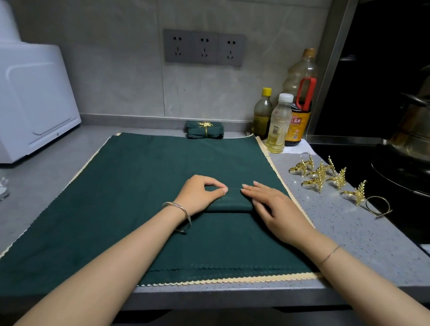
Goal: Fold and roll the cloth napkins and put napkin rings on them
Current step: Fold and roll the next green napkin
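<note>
A stack of dark green napkins [110,208] with cream scalloped edges lies spread on the counter. On top, one folded napkin strip [229,238] runs toward me, its far end rolled into a short roll [230,202]. My left hand [199,194] pinches the roll's left end with thumb and fingers curled. My right hand [275,209] rests on the roll's right end with fingers fairly straight. Several gold leaf-shaped napkin rings [321,177] lie on the counter to the right. A finished rolled napkin with a gold ring [205,129] sits at the back by the wall.
A white appliance [23,99] stands at the back left. Three bottles [282,120] stand at the back right. A black stove top with metal pots [415,136] is on the right. The counter's front edge [230,291] is close to me.
</note>
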Demonstrator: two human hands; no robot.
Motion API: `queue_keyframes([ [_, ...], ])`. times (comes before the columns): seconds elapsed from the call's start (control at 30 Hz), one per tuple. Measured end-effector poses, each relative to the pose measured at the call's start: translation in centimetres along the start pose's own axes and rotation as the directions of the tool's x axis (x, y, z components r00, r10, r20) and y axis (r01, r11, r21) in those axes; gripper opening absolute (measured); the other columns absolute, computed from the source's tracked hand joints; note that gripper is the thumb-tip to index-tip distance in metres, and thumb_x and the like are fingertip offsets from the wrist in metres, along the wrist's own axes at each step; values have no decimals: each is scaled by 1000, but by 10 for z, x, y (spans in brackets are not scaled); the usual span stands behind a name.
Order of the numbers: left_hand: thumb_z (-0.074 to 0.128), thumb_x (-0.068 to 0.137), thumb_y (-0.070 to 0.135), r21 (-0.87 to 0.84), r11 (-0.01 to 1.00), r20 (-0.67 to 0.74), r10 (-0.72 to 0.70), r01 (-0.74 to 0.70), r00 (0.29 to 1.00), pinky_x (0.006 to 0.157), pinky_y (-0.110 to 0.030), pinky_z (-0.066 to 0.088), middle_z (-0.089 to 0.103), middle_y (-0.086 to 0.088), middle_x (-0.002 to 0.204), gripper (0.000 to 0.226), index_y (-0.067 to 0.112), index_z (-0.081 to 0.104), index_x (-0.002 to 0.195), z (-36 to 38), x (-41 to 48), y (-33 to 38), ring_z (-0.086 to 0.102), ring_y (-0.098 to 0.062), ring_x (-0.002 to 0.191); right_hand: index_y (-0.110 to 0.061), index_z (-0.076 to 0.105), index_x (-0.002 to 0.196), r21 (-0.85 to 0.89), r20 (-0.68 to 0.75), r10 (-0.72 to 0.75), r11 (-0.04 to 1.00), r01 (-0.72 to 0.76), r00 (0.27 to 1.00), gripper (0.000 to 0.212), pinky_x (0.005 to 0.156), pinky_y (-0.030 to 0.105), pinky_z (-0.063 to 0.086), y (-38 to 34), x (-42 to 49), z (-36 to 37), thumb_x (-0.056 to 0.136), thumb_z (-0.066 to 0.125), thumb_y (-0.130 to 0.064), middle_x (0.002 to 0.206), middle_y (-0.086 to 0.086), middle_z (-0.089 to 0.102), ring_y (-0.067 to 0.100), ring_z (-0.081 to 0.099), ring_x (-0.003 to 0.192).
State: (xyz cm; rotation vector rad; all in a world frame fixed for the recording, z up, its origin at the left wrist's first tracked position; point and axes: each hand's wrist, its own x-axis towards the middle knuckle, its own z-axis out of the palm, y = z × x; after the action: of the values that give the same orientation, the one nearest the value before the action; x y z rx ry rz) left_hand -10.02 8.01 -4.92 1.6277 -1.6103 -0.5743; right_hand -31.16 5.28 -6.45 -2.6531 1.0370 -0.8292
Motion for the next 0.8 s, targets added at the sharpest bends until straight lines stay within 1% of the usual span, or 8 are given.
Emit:
queue_keyframes([
  [0.07,65,87,28,11,1000,-8,11,-11,1000,86,-10,33,69,9,110,15,22,74,97,0,0,2,57,-4,110,-22,56,131,10,44,21,1000,-22,999,34,111,16,21,1,0,-1,99,45,-19,138,-14,50,4,32,137],
  [0.13,60,91,31,154,984,-10,93,-91,996,92,-14,34,66,10,115,19,25,72,104,-1,-1,1,53,-7,115,-23,55,132,1,67,23,1000,-23,997,34,113,19,22,0,0,-2,99,43,-22,139,-14,49,4,31,138],
  [0.2,48,96,38,439,855,31,291,-275,956,101,-21,27,59,14,126,28,30,66,116,-5,-8,2,44,-9,122,-23,54,133,-6,74,19,1000,-19,997,35,114,21,20,0,0,-2,100,43,-25,140,-14,48,3,30,138],
  [0.3,28,94,54,574,652,197,478,-496,856,105,-19,22,54,15,133,52,29,59,127,-14,-28,0,42,-10,128,-25,51,135,-70,98,-20,997,27,995,38,116,22,14,2,0,-2,99,44,-33,142,-15,44,3,28,139],
  [0.5,39,99,37,712,539,323,319,-451,891,100,-31,42,43,12,145,44,29,39,142,-33,-33,-5,42,-9,132,-17,65,121,-369,102,-288,878,305,952,39,111,37,29,15,9,-15,84,68,-31,123,-4,65,15,58,118],
  [0.6,33,99,28,791,372,364,352,-486,862,71,-33,51,64,1,119,34,19,52,126,-24,-22,-5,64,-22,100,-13,67,116,-394,121,-333,849,353,935,39,101,37,40,15,11,-19,78,74,-20,115,0,69,18,66,104],
  [0.7,31,87,19,801,272,320,557,-533,766,35,-23,33,64,3,58,35,14,65,81,-21,-21,-12,60,-19,46,-10,71,107,-444,74,-391,811,381,917,32,88,35,52,5,10,-22,75,69,-16,101,3,73,17,71,88],
  [0.8,34,88,20,772,257,268,698,-581,664,33,-21,38,64,5,57,35,17,68,82,-22,-34,-19,60,-17,45,-12,73,103,-455,68,-458,777,436,887,30,78,29,55,-6,0,-26,73,67,-17,93,0,74,16,71,78],
])
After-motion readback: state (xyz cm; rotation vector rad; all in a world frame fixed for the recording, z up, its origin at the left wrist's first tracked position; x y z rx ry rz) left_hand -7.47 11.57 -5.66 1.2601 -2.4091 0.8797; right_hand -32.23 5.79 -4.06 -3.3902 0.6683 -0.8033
